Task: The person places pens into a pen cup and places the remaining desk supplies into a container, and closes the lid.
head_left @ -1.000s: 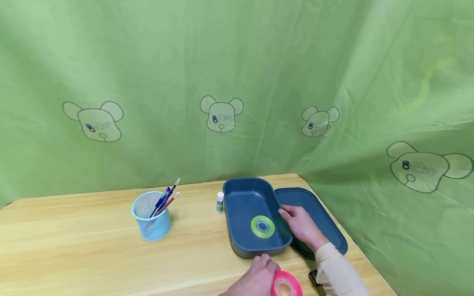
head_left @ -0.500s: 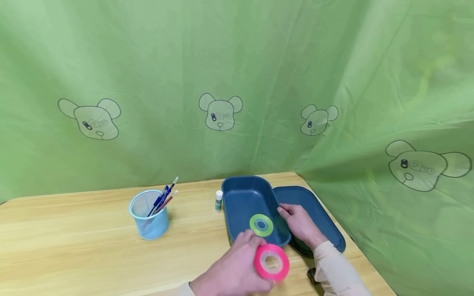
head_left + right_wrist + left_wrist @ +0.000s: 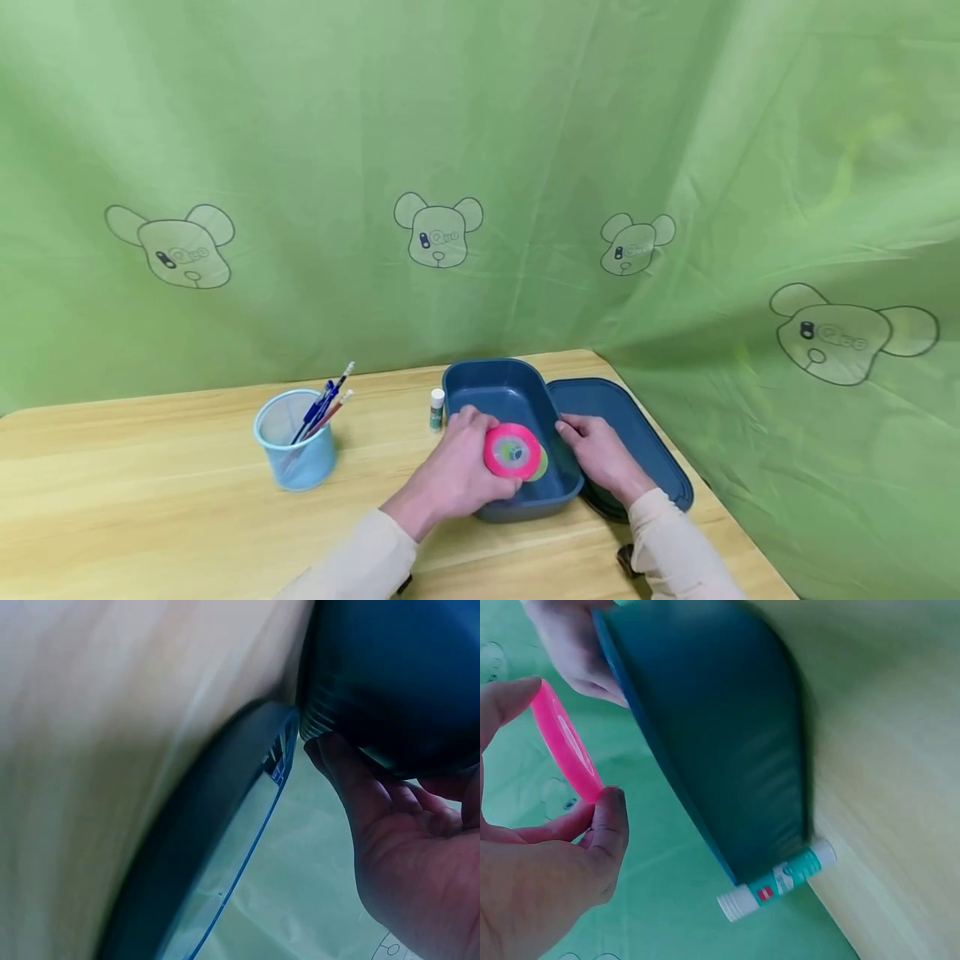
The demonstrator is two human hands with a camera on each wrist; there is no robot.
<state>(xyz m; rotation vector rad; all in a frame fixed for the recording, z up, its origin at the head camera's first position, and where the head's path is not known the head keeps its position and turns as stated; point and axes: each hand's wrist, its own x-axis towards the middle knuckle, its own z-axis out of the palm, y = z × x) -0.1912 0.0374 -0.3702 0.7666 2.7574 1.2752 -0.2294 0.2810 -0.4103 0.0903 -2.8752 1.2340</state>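
My left hand (image 3: 461, 467) pinches a pink roll of tape (image 3: 512, 452) by its outer edge, thumb on one side and fingers on the other. In the left wrist view the pink roll (image 3: 566, 742) shows nearly edge-on, above the level of the box rim. Below it in the head view lies a green roll of tape (image 3: 539, 468), partly covered, on the floor of the dark blue box (image 3: 517, 508). My right hand (image 3: 600, 454) grips the box's right rim, thumb inside. In the right wrist view its fingers (image 3: 360, 780) press the outer wall.
The dark blue lid (image 3: 652, 450) lies right of the box, partly under its edge. A glue stick (image 3: 437, 410) stands against the box's left side. Further left is a light blue mesh pen cup (image 3: 300, 462) holding pens and pencils. A green curtain (image 3: 315, 167) hangs behind the table.
My left hand has carried the pink roll of tape from the table's front up and forward over the box. The right hand keeps its grip on the rim.
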